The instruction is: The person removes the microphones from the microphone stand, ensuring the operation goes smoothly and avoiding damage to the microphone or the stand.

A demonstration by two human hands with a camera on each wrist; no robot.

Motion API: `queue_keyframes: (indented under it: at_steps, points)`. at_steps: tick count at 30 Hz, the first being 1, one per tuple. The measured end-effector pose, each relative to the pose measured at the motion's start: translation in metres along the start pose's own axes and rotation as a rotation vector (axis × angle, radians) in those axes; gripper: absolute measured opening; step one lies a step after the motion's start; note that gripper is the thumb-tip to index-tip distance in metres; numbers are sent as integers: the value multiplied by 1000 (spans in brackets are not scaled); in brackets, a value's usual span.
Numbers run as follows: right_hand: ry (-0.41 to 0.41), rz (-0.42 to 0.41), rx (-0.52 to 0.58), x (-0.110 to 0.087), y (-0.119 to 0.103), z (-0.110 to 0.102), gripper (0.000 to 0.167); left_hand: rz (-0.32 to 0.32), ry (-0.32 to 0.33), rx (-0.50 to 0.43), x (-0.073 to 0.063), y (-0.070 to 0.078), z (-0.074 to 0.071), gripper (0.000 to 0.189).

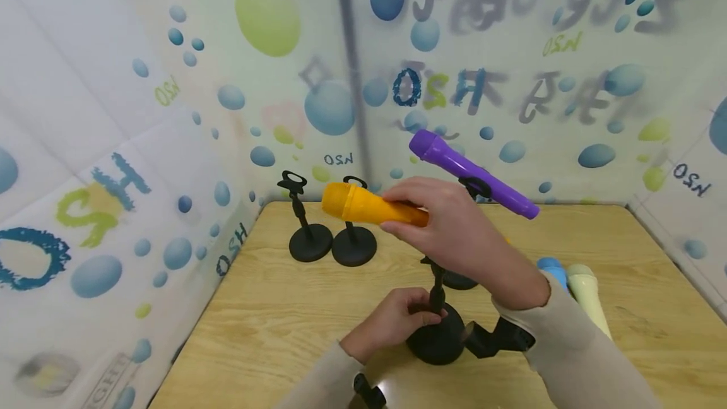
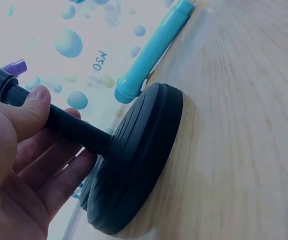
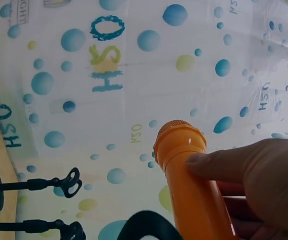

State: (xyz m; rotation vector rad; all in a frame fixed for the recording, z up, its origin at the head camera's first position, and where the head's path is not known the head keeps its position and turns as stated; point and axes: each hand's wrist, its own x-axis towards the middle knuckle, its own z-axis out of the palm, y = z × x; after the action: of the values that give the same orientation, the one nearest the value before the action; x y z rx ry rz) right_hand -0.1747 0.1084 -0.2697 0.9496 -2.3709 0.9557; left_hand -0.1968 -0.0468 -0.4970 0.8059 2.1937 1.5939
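My right hand (image 1: 454, 226) grips an orange toy microphone (image 1: 363, 204) by its handle, its head pointing left. Below it, my left hand (image 1: 392, 320) holds the pole of a black microphone stand (image 1: 437, 339) just above the round base. In the left wrist view, thumb and fingers wrap this pole (image 2: 76, 127), and the base is tilted. The right wrist view shows the orange microphone (image 3: 191, 185) from its head end, with a black ring (image 3: 149, 225) at the lower edge. Behind the right hand, a purple microphone (image 1: 466, 169) rests slanted in another stand's clip, partly hidden by the hand.
Two more black stands (image 1: 310, 243) with bare clips stand at the table's back left. Right of my right forearm lie a blue microphone (image 1: 551, 266) and a pale yellow microphone (image 1: 587, 292). Printed sheeting (image 1: 272, 100) encloses the wooden table (image 1: 255, 314) at its back and sides.
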Motion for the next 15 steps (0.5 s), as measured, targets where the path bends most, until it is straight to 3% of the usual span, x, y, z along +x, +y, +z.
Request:
queue_keyframes:
  at_steps: [15]
  points:
    - [105,169,-45,-34,31,-30,32,-17,-6,20,-1,1,-1,12]
